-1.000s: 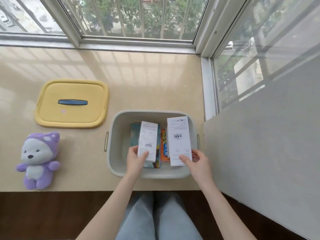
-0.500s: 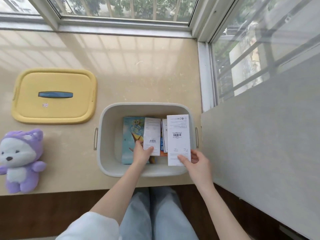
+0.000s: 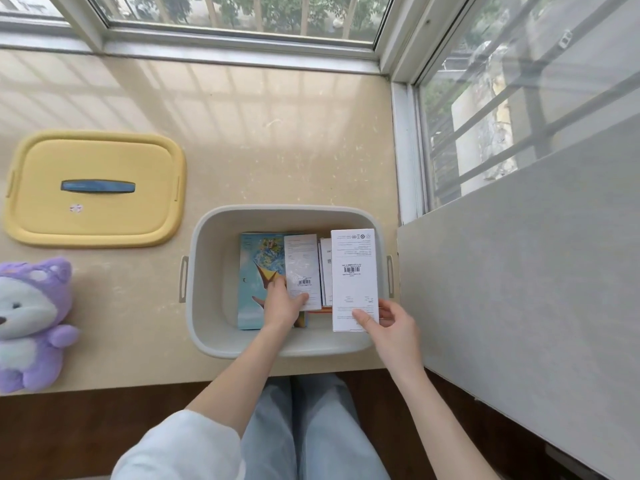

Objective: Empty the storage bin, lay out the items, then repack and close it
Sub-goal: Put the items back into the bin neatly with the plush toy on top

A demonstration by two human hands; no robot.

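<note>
An open grey storage bin (image 3: 214, 233) stands on the beige sill in front of me. Inside it, my left hand (image 3: 282, 304) holds the near end of a small white box (image 3: 302, 268) with a barcode, low over a blue illustrated book (image 3: 258, 268). My right hand (image 3: 393, 327) pinches the near end of a taller white box (image 3: 354, 275) at the bin's right side. Between the two boxes lie another white box (image 3: 325, 268) and something orange, mostly hidden. The bin's yellow lid (image 3: 93, 188) with a blue handle lies flat to the left.
A purple and white plush toy (image 3: 31, 323) sits on the sill at the far left. A grey wall slab (image 3: 519, 271) rises right beside the bin. Window frames run along the back and right. My knees are below the sill's front edge.
My left hand has lowered the small white box deeper into the bin, over the blue book. My right hand still holds the taller box at the bin's right. The view has shifted right.
</note>
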